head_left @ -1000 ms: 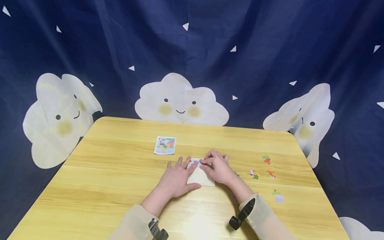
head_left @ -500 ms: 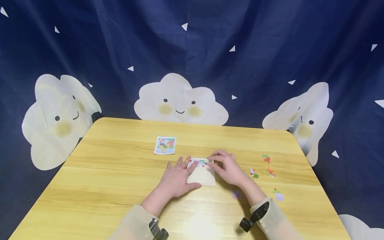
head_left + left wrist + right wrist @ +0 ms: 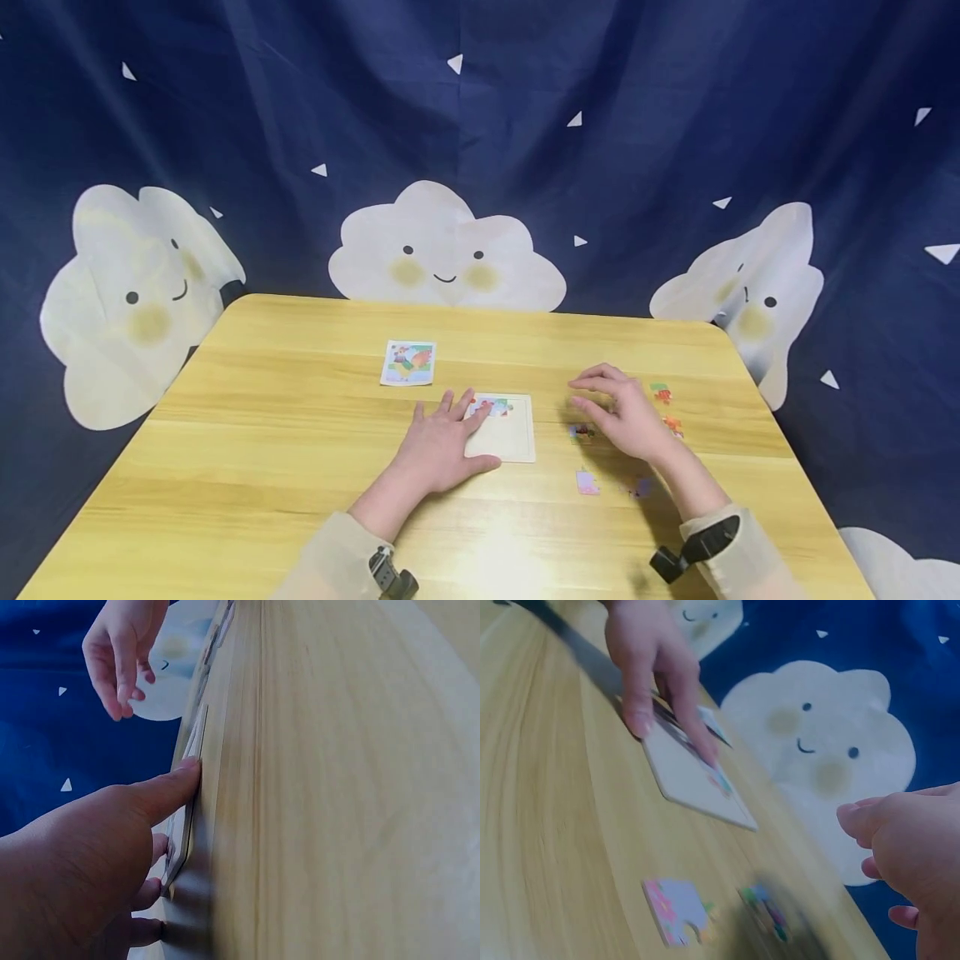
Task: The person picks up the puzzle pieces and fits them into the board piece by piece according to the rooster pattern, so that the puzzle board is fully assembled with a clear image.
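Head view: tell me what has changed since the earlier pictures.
The right hand has let go of the puzzle row on the board and moved right, over by the loose pieces, holding nothing visible. The left hand stays spread on the board; the picture card stays put.

L hand (image 3: 442,446) hides pt of board (image 3: 512,438); R-wrist view: puzzle pc (image 3: 763,909) blurred, R hand (image 3: 922,851) cut off.

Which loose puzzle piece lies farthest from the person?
The green-and-red piece, just to the right of the right hand; the other visible loose pieces all lie closer.
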{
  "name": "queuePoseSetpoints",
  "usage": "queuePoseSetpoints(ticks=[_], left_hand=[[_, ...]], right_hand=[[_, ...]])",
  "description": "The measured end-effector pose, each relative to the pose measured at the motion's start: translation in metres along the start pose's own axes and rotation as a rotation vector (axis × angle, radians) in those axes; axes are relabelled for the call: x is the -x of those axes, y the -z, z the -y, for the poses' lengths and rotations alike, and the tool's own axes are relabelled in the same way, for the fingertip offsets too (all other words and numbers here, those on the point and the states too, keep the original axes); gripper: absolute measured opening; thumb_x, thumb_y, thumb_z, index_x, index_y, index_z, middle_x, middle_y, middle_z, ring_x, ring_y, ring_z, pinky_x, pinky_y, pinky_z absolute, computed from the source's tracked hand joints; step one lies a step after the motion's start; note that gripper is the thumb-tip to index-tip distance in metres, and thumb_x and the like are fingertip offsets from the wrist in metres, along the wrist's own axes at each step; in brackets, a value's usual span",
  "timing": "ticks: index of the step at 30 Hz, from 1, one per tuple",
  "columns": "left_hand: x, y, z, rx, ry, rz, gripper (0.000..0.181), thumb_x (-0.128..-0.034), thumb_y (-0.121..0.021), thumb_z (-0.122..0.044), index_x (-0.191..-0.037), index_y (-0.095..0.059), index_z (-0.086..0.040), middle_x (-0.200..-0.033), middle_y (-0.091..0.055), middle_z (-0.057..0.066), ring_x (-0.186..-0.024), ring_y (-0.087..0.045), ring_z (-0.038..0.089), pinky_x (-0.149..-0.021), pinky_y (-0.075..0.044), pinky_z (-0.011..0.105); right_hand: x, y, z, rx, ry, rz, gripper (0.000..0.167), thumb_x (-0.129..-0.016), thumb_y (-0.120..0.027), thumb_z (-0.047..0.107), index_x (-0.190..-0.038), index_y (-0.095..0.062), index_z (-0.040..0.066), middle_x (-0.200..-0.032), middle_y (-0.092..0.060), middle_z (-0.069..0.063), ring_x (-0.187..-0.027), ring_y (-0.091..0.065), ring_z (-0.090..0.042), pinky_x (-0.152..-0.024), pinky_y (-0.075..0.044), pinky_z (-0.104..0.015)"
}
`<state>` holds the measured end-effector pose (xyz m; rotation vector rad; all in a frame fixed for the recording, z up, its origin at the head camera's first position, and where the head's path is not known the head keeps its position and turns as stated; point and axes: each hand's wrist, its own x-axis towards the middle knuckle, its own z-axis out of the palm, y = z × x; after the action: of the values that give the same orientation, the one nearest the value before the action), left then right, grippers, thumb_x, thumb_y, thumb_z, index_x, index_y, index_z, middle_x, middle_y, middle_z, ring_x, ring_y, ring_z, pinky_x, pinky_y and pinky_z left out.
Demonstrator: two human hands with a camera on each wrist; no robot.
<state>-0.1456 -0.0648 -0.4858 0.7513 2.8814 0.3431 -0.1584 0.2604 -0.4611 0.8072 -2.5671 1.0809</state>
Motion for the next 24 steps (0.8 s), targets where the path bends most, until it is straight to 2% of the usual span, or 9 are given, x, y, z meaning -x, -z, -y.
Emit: queuePoseSetpoints(ticks=[4,10,14,24], left_hand=[[0.001,0.001,0.001,0.003,0.001,0.004,0.089,-0.0933,-0.056,-0.079,-0.164,-0.043,-0.027,-0.172,-0.030,0.009,-0.155,-0.029,0.043,-0.114,-0.026,0.077],[0.002,-0.001,0.002,0.008,-0.013,-0.006,0.088,-0.0943,-0.056,-0.078,-0.165,-0.043,-0.026,-0.171,-0.030,0.010,-0.155,-0.029,0.044,-0.114,-0.026,0.077],[0.002,-0.002,0.002,0.010,-0.017,-0.008,0.088,-0.0945,-0.056,-0.077,-0.165,-0.043,-0.026,-0.171,-0.030,0.010,-0.155,-0.029,0.044,-0.113,-0.026,0.078],[0.002,-0.002,0.002,0.006,-0.014,-0.014,0.088,-0.0950,-0.055,-0.077,-0.166,-0.040,-0.026,-0.172,-0.029,0.009,-0.156,-0.027,0.043,-0.114,-0.023,0.079]], right_hand=[[0.007,0.012,-0.006,0.023,-0.002,-0.019,0.025,-0.095,-0.078,0.001,-0.120,-0.078,0.004,-0.117,-0.070,-0.005,-0.109,-0.067,-0.026,-0.086,-0.055,-0.049],[0.020,0.029,-0.016,0.078,-0.052,-0.023,0.026,-0.096,-0.078,0.002,-0.121,-0.077,0.001,-0.119,-0.069,-0.004,-0.109,-0.066,-0.025,-0.089,-0.054,-0.049],[0.027,0.039,-0.023,0.099,-0.090,0.001,0.028,-0.097,-0.077,0.004,-0.124,-0.075,0.000,-0.122,-0.067,-0.006,-0.111,-0.066,-0.028,-0.090,-0.053,-0.053],[0.036,0.055,-0.043,0.095,-0.194,0.088,0.037,-0.099,-0.076,0.010,-0.133,-0.069,-0.003,-0.128,-0.064,-0.014,-0.118,-0.065,-0.045,-0.095,-0.051,-0.066]])
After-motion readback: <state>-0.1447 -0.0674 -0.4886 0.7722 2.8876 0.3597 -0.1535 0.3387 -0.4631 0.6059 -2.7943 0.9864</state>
